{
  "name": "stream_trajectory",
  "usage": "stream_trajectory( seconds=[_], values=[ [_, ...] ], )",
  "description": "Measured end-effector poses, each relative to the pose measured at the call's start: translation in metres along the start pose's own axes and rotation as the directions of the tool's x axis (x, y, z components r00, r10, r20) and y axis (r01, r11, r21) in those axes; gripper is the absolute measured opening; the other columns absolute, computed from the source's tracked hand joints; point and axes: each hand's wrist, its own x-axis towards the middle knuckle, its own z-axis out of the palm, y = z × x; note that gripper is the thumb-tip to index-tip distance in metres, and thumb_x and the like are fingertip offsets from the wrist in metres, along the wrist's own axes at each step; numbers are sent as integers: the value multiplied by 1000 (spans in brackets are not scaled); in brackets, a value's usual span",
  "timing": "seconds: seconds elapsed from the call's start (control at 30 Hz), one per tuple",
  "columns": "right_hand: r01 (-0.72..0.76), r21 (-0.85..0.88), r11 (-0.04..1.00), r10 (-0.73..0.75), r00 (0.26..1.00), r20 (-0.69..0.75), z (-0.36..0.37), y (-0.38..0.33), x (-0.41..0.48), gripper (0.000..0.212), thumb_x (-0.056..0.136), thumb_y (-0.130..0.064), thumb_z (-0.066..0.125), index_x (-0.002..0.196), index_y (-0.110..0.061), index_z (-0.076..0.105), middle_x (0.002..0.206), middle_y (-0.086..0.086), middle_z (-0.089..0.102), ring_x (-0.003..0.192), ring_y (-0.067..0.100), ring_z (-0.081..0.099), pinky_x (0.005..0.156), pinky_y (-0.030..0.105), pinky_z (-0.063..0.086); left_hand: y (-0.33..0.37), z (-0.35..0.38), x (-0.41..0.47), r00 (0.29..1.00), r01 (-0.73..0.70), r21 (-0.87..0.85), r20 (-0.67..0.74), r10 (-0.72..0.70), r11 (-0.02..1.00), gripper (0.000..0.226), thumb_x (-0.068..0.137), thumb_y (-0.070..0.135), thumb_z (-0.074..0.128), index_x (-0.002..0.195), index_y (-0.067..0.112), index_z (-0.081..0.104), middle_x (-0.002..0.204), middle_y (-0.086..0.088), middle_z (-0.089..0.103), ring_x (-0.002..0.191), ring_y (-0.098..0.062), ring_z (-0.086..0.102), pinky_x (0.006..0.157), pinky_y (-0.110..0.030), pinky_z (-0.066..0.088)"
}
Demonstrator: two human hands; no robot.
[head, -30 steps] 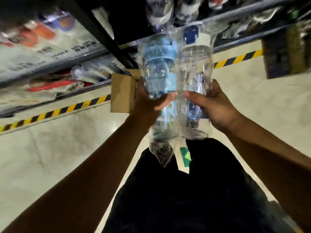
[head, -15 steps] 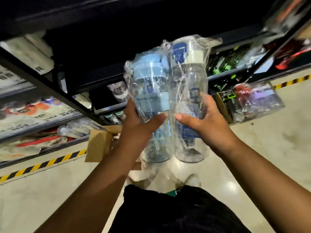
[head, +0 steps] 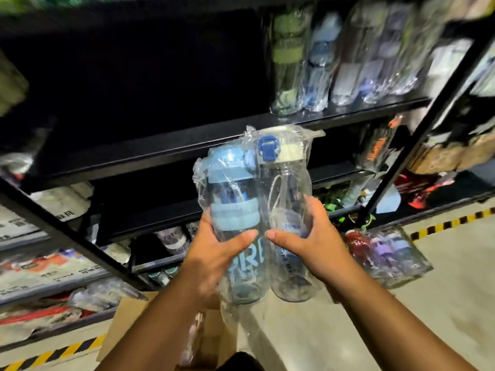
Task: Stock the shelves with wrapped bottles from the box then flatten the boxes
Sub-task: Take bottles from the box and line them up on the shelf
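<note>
I hold two plastic-wrapped clear bottles upright, side by side, in front of the black shelves. My left hand [head: 214, 250] grips the light-blue-lidded bottle [head: 234, 204]. My right hand [head: 310, 242] grips the bottle with the white and dark-blue lid [head: 284, 183]. Both bottles sit just below the front edge of a black shelf [head: 160, 145], whose left part is dark. The open cardboard box [head: 126, 322] stands on the floor below my left arm.
Several wrapped bottles [head: 334, 57] stand on the right part of the same shelf. A clear pack of bottles [head: 385, 253] lies on the floor at the right. Black shelf posts [head: 428, 121] slant across. Yellow-black tape [head: 452, 222] marks the floor along the shelves.
Both hands have lifted the two bottles from waist height up to the shelf level, and my view has tilted upward from the floor to the shelves.
</note>
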Motion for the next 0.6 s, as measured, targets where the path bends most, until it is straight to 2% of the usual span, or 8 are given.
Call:
stream_trajectory(
  seconds=[0.1, 0.2, 0.23, 0.3, 0.37, 0.5, 0.6],
  values=[
    [44, -22, 999, -44, 999, -6, 1, -13, 31, 78, 73, -31, 86, 137, -35, 42, 127, -26, 56, 110, -15, 54, 89, 10, 47, 22, 1, 23, 998, -31, 67, -56, 35, 997, 95, 60, 22, 94, 141, 24, 44, 120, -2, 71, 108, -18, 70, 90, -38, 57],
    [93, -50, 994, -93, 996, -14, 1, -31, 76, 77, 73, -31, 85, 135, -37, 41, 125, -29, 53, 106, -23, 50, 82, 2, 43, 49, -3, 60, 993, -94, 109, -58, 100, 990, 86, 62, 28, 84, 140, 29, 46, 119, 5, 72, 109, -13, 69, 96, -40, 55],
    [107, -65, 992, -109, 994, -27, 1, -36, 91, 78, 71, -33, 86, 135, -38, 40, 126, -27, 53, 108, -21, 50, 83, 3, 42, 56, -4, 72, 992, -107, 114, -50, 113, 988, 82, 66, 28, 84, 139, 31, 47, 119, 7, 72, 110, -12, 69, 97, -40, 54],
    [120, -101, 988, -128, 989, -72, -1, -47, 121, 84, 69, -39, 87, 139, -37, 40, 134, -22, 50, 116, -8, 51, 93, 16, 42, 69, -6, 99, 990, -131, 110, -28, 135, 985, 71, 76, 25, 83, 137, 35, 48, 120, 9, 71, 111, -12, 68, 99, -41, 52],
    [131, -138, 982, -147, 983, -112, 1, -56, 160, 94, 70, -41, 86, 148, -33, 34, 138, -20, 41, 123, -2, 41, 97, 23, 37, 80, -13, 137, 984, -168, 105, -33, 172, 980, 67, 80, 21, 82, 138, 34, 49, 122, 8, 70, 113, -12, 67, 102, -42, 50],
    [161, -100, 982, -176, 972, -156, 8, -65, 226, 98, 74, -37, 84, 153, -29, 26, 150, -13, 35, 124, -5, 30, 99, 22, 32, 98, -25, 200, 972, -217, 106, -66, 225, 970, 68, 80, 23, 83, 139, 31, 49, 127, 5, 68, 117, -15, 65, 104, -44, 49],
    [177, -85, 981, -189, 966, -174, 20, -63, 260, 96, 75, -35, 84, 151, -33, 26, 139, -20, 33, 124, -8, 27, 98, 19, 32, 110, -34, 236, 967, -225, 112, -99, 237, 968, 70, 78, 27, 85, 138, 30, 49, 127, 2, 67, 116, -18, 66, 102, -48, 50]
  ],
)
